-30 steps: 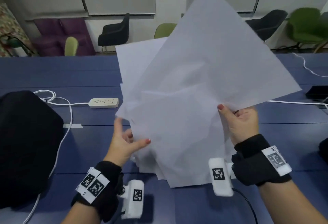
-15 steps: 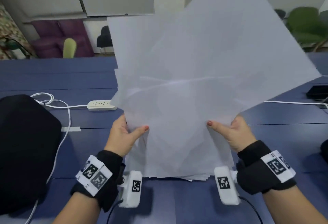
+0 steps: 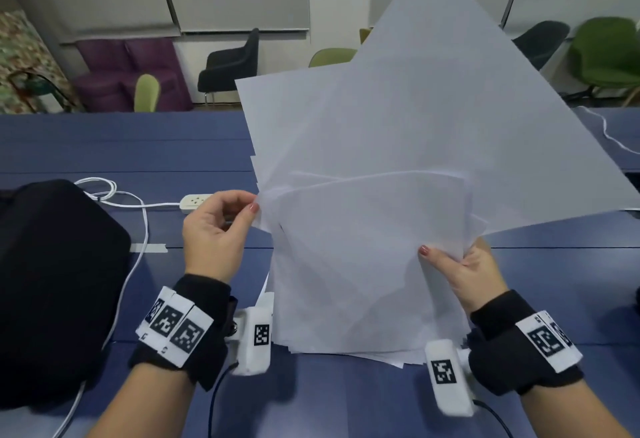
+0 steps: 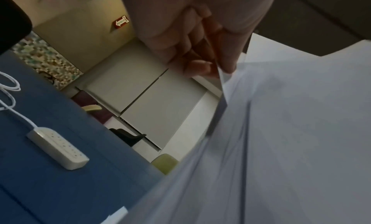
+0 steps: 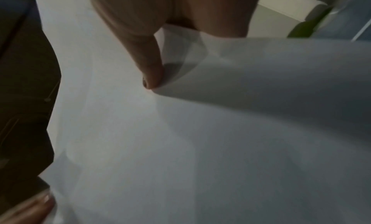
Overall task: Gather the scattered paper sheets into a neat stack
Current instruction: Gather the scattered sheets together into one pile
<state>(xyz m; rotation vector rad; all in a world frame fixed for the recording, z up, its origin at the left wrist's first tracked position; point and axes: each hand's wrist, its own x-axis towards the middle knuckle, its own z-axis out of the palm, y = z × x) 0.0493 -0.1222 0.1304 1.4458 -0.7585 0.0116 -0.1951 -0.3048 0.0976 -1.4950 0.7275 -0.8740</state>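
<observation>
Several white paper sheets (image 3: 398,195) stand fanned and askew, their lower edges on the blue table (image 3: 104,146). My right hand (image 3: 460,264) grips the bundle at its right edge, thumb on the front. My left hand (image 3: 221,226) is at the left edge, its curled fingers pinching the edge of a sheet near the thumb tip. In the left wrist view my left hand (image 4: 208,65) pinches a thin sheet edge (image 4: 222,84). In the right wrist view my right hand's thumb (image 5: 148,65) presses on the paper sheets (image 5: 220,132).
A black bag (image 3: 52,281) lies at the left of the table. A white power strip (image 3: 194,202) with its cable (image 3: 138,229) lies behind my left hand. Chairs (image 3: 232,66) stand beyond the table's far edge. A white cable (image 3: 609,132) runs at the far right.
My left hand has let go of the bundle's lower left side and moved up to pinch a sheet edge higher on the left. The sheets tilted right and the right hand kept hold.
</observation>
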